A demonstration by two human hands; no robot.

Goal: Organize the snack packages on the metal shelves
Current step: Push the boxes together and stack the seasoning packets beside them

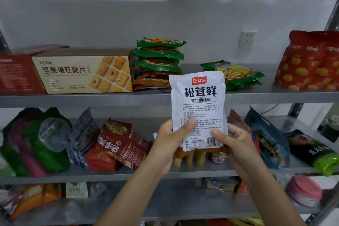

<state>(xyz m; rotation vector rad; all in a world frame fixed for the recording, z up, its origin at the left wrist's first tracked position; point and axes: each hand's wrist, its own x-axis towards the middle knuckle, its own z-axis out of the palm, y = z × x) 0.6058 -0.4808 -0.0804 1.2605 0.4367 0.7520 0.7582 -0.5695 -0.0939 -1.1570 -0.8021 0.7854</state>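
While aloft — white pouch (198, 97) upright, top-up

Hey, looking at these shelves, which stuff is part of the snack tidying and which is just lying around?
Part of the job:
- white pouch, held by left hand and right hand
- stacked green packets
- biscuit box
- red spotted bag
- metal shelves

Just lying about:
- wall socket
- pink-lidded container
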